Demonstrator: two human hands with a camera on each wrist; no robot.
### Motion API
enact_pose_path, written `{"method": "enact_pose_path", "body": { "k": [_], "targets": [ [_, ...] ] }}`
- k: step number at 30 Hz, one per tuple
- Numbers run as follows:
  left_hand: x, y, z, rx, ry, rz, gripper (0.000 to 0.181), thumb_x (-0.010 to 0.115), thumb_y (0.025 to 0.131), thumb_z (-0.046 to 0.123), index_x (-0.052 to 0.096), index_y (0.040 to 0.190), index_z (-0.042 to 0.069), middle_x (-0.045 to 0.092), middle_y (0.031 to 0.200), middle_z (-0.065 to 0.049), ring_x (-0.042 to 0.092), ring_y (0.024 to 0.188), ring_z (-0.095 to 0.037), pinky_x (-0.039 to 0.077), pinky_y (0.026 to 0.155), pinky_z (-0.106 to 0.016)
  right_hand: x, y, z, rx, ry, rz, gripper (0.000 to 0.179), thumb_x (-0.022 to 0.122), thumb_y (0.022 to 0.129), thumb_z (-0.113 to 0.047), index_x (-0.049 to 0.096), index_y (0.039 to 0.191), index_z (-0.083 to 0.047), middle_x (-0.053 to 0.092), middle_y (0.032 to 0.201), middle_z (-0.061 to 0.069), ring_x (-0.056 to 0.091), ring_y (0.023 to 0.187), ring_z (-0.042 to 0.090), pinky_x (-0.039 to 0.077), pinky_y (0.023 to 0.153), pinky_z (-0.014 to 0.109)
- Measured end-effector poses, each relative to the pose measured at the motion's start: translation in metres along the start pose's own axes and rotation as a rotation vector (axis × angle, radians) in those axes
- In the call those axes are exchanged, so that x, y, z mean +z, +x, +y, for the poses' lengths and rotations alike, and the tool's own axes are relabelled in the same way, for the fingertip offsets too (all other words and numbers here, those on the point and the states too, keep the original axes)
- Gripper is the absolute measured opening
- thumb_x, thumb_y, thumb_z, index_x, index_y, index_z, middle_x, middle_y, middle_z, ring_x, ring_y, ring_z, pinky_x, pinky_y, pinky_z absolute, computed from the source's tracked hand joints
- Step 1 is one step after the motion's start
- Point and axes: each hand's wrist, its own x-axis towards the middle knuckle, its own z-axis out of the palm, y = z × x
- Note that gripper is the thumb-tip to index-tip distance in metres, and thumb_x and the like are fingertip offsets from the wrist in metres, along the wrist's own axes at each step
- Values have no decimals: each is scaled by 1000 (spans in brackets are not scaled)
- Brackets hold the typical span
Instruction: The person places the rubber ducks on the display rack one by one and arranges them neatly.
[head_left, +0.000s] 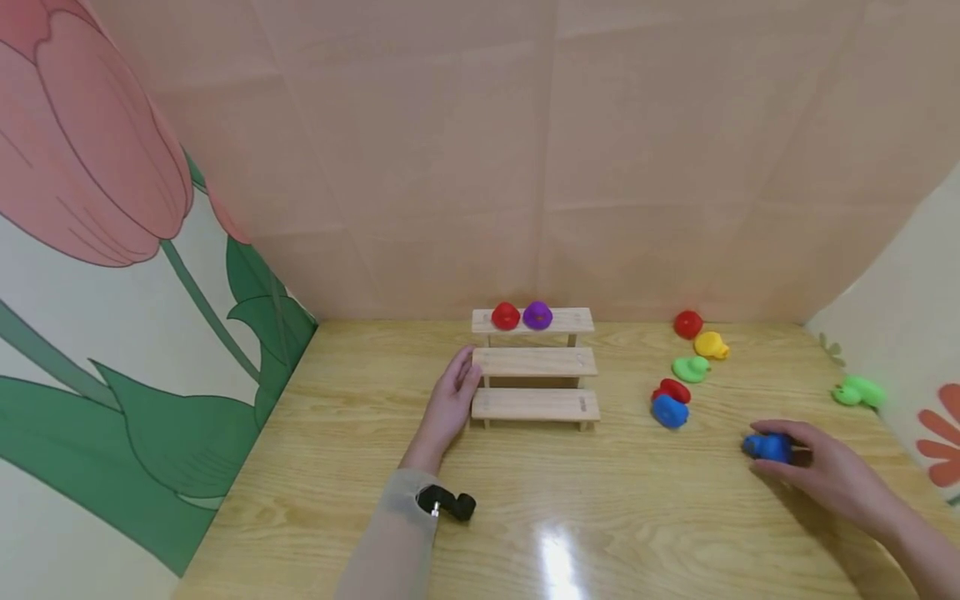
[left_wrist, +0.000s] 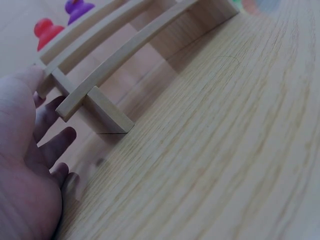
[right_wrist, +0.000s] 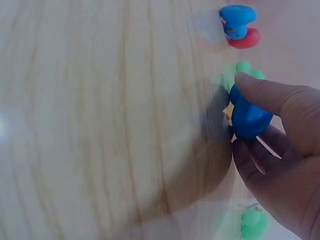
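A three-tier wooden step stand (head_left: 534, 362) stands on the table, with a red toy duck (head_left: 506, 316) and a purple toy duck (head_left: 537, 315) side by side on its top tier. My left hand (head_left: 448, 398) holds the left end of the stand at the middle tier; in the left wrist view, the thumb lies at the board's end and the other fingers spread behind and below. On the right, my right hand (head_left: 832, 475) grips a blue toy duck (right_wrist: 252, 119) between thumb and fingers, low over the tabletop.
Right of the stand lie another blue duck (head_left: 670, 412) against a red one (head_left: 672, 389), a green duck (head_left: 691, 369), a yellow duck (head_left: 711, 345) and a red one (head_left: 687, 324). Another green duck (head_left: 859, 392) is by the right wall. A pink backdrop (head_left: 420, 167) rises behind.
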Motion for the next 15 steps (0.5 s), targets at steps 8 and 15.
{"method": "enact_pose_path", "body": {
  "k": [8, 15],
  "targets": [
    [1, 1, 1, -2, -1, -2, 62, 53, 116, 55, 43, 171, 29, 49, 169, -13, 48, 154, -27, 39, 128, -46, -2, 6, -6, 41, 15, 0, 67, 81, 104, -40, 60, 151, 2, 54, 148, 43, 64, 122, 61, 67, 83, 40],
    [0, 0, 0, 3, -7, 4, 62, 54, 116, 53, 44, 171, 27, 52, 167, -13, 50, 153, -28, 39, 128, -47, -8, 17, -36, -36, 85, 44, 61, 80, 106, -33, 59, 153, 0, 55, 149, 38, 62, 124, 63, 55, 75, 14]
  ]
}}
